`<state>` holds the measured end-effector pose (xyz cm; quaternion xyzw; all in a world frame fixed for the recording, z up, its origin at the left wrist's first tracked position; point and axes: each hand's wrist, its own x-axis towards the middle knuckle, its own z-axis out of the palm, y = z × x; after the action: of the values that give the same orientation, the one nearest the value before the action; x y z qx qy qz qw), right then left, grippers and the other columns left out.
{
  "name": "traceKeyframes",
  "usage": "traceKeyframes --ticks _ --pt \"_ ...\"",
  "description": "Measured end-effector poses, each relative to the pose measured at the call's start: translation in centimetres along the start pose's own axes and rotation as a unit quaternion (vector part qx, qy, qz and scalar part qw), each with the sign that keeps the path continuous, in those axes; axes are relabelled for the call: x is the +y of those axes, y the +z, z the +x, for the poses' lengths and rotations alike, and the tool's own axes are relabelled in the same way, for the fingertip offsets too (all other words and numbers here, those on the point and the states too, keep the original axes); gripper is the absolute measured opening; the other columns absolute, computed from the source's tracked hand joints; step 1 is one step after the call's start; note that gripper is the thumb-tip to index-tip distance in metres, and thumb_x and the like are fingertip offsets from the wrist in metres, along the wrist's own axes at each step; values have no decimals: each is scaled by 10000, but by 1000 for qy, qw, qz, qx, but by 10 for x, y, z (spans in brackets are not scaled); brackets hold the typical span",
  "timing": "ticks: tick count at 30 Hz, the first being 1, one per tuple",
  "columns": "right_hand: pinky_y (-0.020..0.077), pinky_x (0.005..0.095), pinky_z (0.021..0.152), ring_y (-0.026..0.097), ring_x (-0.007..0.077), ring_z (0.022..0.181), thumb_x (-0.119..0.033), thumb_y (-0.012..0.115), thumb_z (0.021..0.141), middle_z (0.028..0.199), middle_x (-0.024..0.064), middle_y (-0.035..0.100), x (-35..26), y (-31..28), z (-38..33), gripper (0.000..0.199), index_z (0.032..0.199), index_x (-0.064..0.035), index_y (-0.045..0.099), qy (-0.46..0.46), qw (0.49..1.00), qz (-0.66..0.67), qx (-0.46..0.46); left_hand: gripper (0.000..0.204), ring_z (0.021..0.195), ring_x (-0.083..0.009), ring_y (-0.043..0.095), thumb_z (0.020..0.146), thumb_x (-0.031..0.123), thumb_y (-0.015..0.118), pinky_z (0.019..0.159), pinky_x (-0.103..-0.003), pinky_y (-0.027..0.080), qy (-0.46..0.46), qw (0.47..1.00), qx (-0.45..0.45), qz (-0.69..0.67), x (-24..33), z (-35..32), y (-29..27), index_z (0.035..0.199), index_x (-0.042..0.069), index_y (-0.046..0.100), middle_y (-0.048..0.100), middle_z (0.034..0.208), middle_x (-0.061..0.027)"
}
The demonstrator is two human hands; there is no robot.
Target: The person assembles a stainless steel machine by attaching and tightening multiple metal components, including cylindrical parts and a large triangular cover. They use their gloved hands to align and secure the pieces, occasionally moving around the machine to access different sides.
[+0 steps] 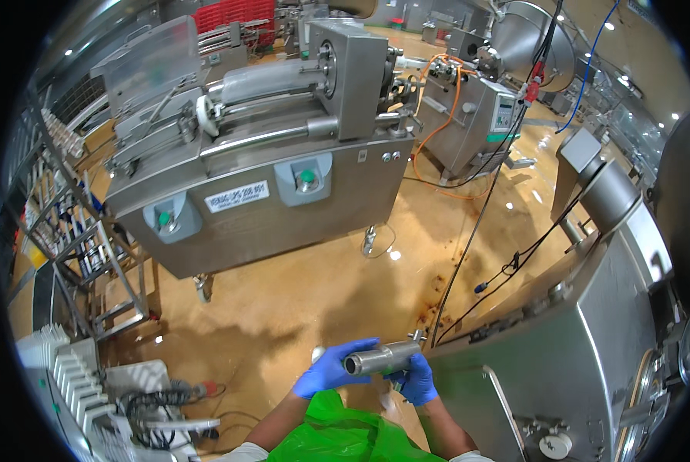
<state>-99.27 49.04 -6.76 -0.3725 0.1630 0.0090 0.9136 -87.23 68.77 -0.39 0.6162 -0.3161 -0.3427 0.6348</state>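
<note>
In front of my green apron (345, 431), a short stainless-steel tube (383, 358) is held between both hands. Its round open end points left, and a small metal cross-piece (417, 336) sticks up by its other end. My left hand (331, 369), in a blue glove, is at the open end, its fingers passing behind the tube and partly hidden by it. My right hand (417, 381), also gloved in blue, grips the right part from below. A small white rounded thing (318, 354) shows beside my left hand; whether it is held cannot be told.
A large steel machine (260, 223) on casters stands ahead. Another steel machine (553, 369) is close on my right. Cables (507, 269) hang down and cross the wet floor (237, 331). At left are a metal rack (102, 262) and white slatted parts (60, 369) beside coiled cable (149, 412).
</note>
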Motion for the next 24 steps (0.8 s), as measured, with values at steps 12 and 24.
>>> traceKeyframes --ticks 12,24 --pt "546 309 617 619 163 677 -323 614 812 893 117 648 -113 37 185 490 1131 40 529 -160 982 -12 101 808 822 -97 559 720 215 804 756 -264 481 -17 958 -216 -190 -9 229 -140 1415 83 413 602 1133 -27" --pt "445 219 481 563 100 559 -389 793 611 780 55 632 -257 -39 333 640 1048 34 593 -159 951 -219 148 739 825 -93 571 803 318 643 714 -257 485 -228 913 -266 -211 1 435 -171 1444 74 367 590 1195 -49"
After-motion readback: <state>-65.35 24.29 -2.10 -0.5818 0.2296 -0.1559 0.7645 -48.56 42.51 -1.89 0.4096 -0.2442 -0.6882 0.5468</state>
